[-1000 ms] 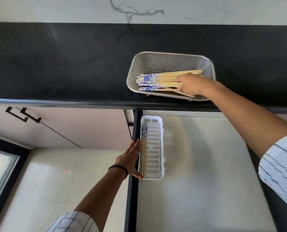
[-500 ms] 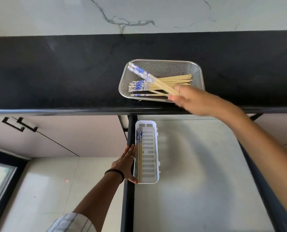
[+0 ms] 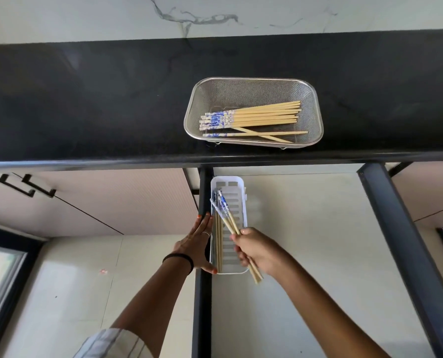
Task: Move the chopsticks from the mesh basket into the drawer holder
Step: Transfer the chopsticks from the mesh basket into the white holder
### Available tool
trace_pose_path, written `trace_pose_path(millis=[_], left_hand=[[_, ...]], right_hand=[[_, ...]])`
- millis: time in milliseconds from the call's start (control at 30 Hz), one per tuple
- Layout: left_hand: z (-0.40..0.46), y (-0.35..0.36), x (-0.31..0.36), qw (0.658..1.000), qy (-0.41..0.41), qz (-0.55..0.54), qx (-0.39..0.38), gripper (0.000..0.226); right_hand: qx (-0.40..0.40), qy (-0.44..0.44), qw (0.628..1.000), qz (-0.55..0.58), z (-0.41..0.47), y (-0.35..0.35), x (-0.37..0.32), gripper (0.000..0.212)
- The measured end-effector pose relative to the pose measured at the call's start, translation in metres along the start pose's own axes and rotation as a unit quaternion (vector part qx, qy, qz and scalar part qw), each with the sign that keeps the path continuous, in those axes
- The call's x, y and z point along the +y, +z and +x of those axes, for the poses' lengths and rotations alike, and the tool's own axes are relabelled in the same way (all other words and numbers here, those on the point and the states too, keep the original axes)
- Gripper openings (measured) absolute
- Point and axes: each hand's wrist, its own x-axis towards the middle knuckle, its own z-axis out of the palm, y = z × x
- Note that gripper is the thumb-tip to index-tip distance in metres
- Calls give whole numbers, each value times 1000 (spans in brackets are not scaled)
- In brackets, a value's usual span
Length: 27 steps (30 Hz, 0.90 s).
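Observation:
A steel mesh basket sits on the black counter near its front edge, with several bamboo chopsticks with blue-white ends lying in it. Below, a white slotted drawer holder lies in the open drawer, a couple of chopsticks along its left side. My right hand grips a pair of chopsticks, tilted over the holder with the patterned ends pointing away and left. My left hand rests flat against the holder's left wall and the drawer's dark side rail.
The black counter runs across the view, a marble wall behind it. The open drawer has a pale floor and dark rails left and right. Cabinet fronts with black handles are on the left, above a tiled floor.
My right hand lifted a pair of chopsticks out of the basket and carried it down over the white holder. My left hand stays against the holder's side.

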Motion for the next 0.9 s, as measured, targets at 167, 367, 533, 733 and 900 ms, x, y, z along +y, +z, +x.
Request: trace_pose_path(millis=[167, 367, 533, 733, 900], left_hand=[[0, 2, -1, 1000, -1, -3, 7, 140], [-3, 0, 2, 1000, -8, -4, 7, 141], [-3, -2, 3, 1000, -9, -2, -2, 140], [-3, 0, 2, 1000, -10, -10, 2, 141], [-2, 0, 1, 1000, -10, -14, 3, 141]], right_hand=[[85, 35, 992, 85, 47, 32, -8, 21], [131, 50, 985, 101, 69, 42, -5, 33], [186, 32, 982, 8, 77, 44, -3, 37], [224, 17, 974, -34, 80, 43, -5, 37], [245, 21, 969, -18, 79, 45, -5, 32]])
